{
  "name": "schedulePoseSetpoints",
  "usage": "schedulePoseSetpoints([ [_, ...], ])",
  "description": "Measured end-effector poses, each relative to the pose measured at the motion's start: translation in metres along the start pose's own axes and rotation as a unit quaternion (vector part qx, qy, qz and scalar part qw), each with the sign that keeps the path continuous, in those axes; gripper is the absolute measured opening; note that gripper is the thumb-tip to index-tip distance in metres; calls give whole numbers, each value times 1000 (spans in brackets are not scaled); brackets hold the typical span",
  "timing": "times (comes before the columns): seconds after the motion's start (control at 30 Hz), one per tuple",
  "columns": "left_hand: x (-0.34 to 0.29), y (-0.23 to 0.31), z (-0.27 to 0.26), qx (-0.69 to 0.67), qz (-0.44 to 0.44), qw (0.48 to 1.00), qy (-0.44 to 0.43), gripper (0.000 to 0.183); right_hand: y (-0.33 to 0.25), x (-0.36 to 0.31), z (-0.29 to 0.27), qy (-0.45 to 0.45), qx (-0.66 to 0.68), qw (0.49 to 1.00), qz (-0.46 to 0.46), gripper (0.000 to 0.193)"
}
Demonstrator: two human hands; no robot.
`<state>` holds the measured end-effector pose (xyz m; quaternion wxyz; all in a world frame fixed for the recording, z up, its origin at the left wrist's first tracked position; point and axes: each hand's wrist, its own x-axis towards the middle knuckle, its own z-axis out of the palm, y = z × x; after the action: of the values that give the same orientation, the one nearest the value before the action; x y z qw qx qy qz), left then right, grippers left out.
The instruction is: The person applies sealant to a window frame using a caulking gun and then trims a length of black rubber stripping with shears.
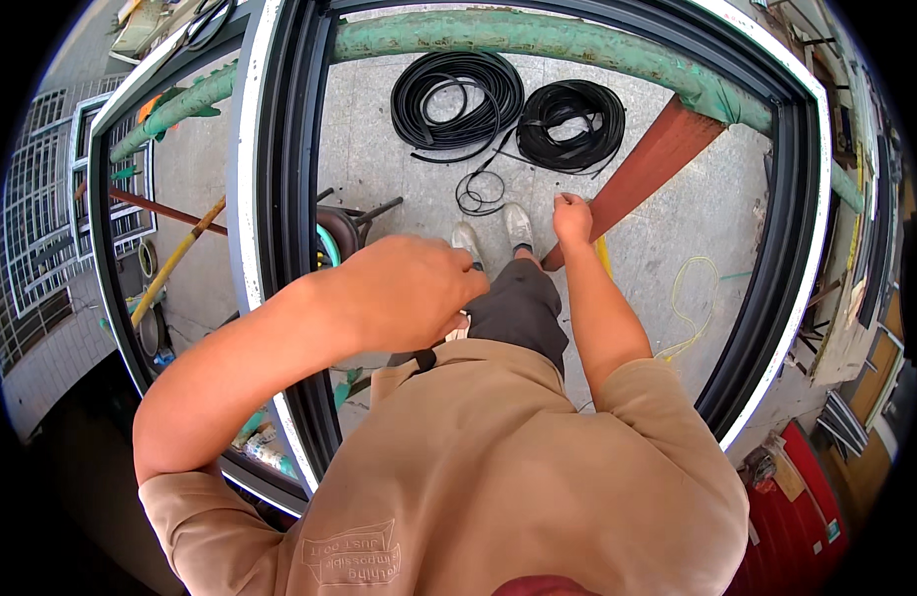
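Observation:
My left hand [419,290] is held in front of my waist with its fingers curled in. A small pale thing [459,327] shows just below those fingers; whether they grip it I cannot tell. Further out, beside a red-brown metal beam [649,159], my right hand [572,219] is closed with thumb and fingers together; anything within is hidden. Around both arms lies a large dark window frame [301,139] with white outer edges. Through its opening, two coils of black rubber strip, a left one [409,99] and a right one [602,149], rest on the floor.
A green-wrapped bar [518,33] runs under the frame's far side. A dark stool [341,230] stands inside the opening at left, and a yellow cord [685,323] lies at right. Metal grilles [41,228] are stacked at far left, with a red surface [796,507] at lower right.

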<state>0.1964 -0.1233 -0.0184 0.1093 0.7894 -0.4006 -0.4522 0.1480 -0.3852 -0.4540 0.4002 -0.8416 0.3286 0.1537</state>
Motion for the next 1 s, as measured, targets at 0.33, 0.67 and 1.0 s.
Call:
schedulePoseSetpoints([
  [0.33, 285, -107, 125, -110, -127, 983, 73, 45, -12, -22, -57, 298, 55, 934, -191, 27],
  [0.67, 282, -234, 278, -244, -254, 935, 49, 49, -41, 24, -146, 459, 139, 854, -201, 42],
  [1.0, 272, -319, 350, -355, -332, 869, 95, 49, -15, 67, -139, 250, 253, 909, -218, 73],
])
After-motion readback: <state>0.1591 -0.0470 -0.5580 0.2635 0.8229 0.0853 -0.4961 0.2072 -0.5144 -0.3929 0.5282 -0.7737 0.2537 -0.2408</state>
